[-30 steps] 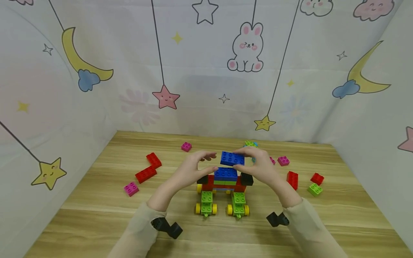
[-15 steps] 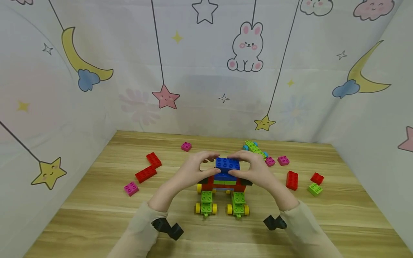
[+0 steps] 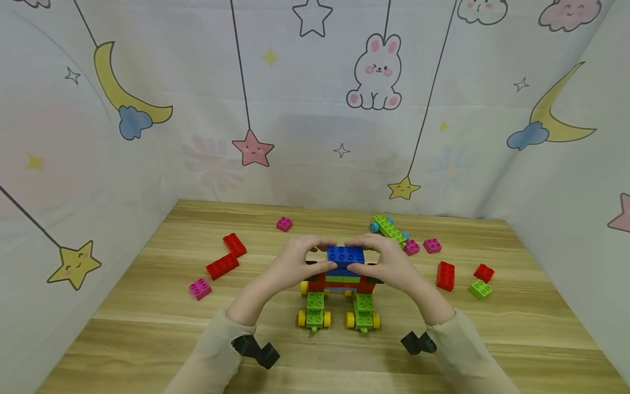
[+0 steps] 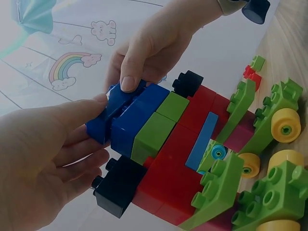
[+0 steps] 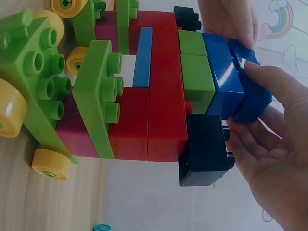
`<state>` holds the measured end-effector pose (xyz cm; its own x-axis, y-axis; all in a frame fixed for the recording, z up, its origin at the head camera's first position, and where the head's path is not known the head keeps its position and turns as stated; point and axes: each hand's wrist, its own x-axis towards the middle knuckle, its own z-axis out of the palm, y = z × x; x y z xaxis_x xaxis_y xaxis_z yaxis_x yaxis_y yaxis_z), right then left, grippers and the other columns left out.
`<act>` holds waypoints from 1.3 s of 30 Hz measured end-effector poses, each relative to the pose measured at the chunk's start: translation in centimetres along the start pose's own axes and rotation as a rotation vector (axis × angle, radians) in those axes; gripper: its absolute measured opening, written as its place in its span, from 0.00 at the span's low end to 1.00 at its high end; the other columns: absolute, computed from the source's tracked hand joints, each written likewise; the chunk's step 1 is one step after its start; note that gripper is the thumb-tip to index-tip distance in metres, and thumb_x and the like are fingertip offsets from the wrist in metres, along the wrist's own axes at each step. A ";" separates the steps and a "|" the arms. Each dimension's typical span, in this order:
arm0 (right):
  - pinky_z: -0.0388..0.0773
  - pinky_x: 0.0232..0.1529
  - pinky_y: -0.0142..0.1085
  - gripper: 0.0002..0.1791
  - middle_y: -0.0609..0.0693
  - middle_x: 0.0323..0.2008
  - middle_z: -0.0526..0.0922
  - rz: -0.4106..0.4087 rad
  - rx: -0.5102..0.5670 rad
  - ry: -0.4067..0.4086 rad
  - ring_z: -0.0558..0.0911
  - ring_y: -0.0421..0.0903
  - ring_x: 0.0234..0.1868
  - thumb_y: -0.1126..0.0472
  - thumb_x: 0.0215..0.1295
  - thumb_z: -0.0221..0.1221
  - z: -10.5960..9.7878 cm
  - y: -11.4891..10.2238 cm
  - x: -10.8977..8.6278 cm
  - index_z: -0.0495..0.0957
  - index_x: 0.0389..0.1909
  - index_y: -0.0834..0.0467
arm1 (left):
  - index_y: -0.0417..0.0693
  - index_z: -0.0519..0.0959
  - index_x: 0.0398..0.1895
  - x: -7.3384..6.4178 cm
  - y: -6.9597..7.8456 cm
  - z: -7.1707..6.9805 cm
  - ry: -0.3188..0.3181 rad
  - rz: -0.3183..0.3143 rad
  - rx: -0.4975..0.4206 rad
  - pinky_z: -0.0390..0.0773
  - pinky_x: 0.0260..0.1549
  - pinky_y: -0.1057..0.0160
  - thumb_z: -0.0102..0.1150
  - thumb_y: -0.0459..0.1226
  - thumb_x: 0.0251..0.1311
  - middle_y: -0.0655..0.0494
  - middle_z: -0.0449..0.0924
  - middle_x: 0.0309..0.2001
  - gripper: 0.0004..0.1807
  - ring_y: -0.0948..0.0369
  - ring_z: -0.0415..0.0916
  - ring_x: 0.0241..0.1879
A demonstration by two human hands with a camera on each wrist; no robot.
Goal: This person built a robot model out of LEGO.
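Left hand (image 3: 294, 261) and right hand (image 3: 392, 262) pinch, at the top of one big, wheeled, many-coloured plastic build (image 4: 166, 185), one blue oblong brick (image 3: 345, 255). Behind sits one long green wheeled base (image 3: 389, 229). Around lie three oblong red bricks (image 3: 223, 265), four square pink bricks (image 3: 200, 288).

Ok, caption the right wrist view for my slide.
Left hand and right hand grip the topmost blue brick on a wheeled toy-brick model.

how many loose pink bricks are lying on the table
4: one pink brick at left, another near the back, two past the right hand; the brick build may hide more.
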<state>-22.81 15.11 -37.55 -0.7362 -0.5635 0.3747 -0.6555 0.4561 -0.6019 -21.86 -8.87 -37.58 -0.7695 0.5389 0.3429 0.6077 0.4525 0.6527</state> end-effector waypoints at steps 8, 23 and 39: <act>0.80 0.52 0.50 0.23 0.57 0.52 0.84 -0.020 -0.010 -0.002 0.83 0.54 0.52 0.61 0.58 0.69 0.0 0.1 -0.2 0.80 0.54 0.62 | 0.41 0.79 0.57 -0.2 -0.1 0.2 0.005 -0.003 0.009 0.79 0.53 0.52 0.66 0.40 0.61 0.48 0.83 0.51 0.22 0.53 0.79 0.51; 0.81 0.50 0.49 0.21 0.58 0.52 0.83 -0.006 -0.008 -0.010 0.83 0.54 0.51 0.62 0.59 0.68 0.1 -0.1 -0.3 0.80 0.54 0.62 | 0.40 0.79 0.56 -0.2 -0.3 0.3 -0.010 -0.047 -0.010 0.78 0.53 0.48 0.66 0.39 0.60 0.46 0.83 0.49 0.22 0.52 0.79 0.50; 0.81 0.52 0.49 0.22 0.58 0.53 0.83 0.065 0.016 -0.035 0.83 0.54 0.52 0.60 0.59 0.68 0.1 -0.3 -0.2 0.80 0.55 0.62 | 0.41 0.81 0.55 0.0 0.3 -0.1 -0.035 -0.076 0.016 0.80 0.52 0.52 0.66 0.42 0.61 0.48 0.85 0.47 0.21 0.53 0.80 0.49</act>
<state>-22.48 15.04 -37.51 -0.7703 -0.5574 0.3098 -0.6038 0.4813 -0.6354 -21.65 -8.82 -37.30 -0.8063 0.5271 0.2684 0.5511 0.5046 0.6646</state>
